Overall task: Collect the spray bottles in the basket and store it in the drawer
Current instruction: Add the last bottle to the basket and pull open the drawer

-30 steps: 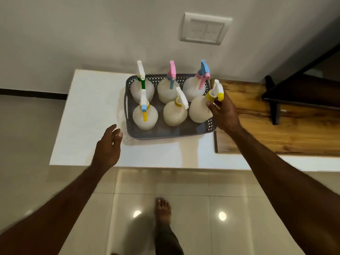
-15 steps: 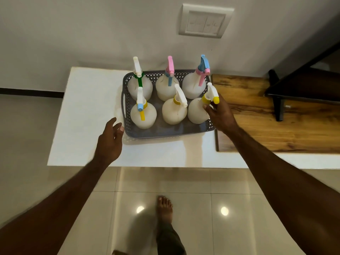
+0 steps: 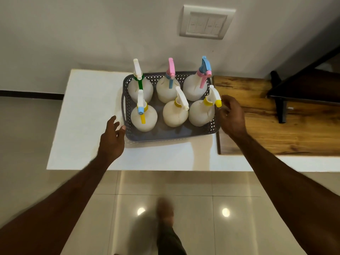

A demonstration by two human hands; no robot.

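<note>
Grey plastic, latticed: the basket (image 3: 165,135) sits on the white table (image 3: 88,115) toward the back edge, near the wall, with its right side by the wooden board (image 3: 276,129) that lies on the table's right part. All six bottles (image 3: 173,115) stand upright inside it in two rows of three, so I judge the collecting done and the lift just beginning.

My left hand (image 3: 110,140) is at the basket's front-left corner, fingers relaxed and spread, thumb tip touching or nearly touching the side wall just below the handle slot (image 3: 122,107); it grips nothing. My right hand (image 3: 231,116) is at the right side, fingers loosely curled beside the yellow nozzle (image 3: 218,103) of the front-right bottle. It looks apart from the nozzle and holds nothing that I can see, though whether its fingertips touch the basket rim is hidden behind the hand.

Next, I think, both hands need to close on the two short sides, ideally through the handle slots, and raise the basket level. The bottles are tall, round-bellied and loose, so a tilt could knock them into one another or tip one over the low wall. No drawer shows in view; I would have to find it before carrying.

Above the table a switch plate (image 3: 207,23) is on the wall, and a dark stand (image 3: 281,111) rests on the board.
</note>
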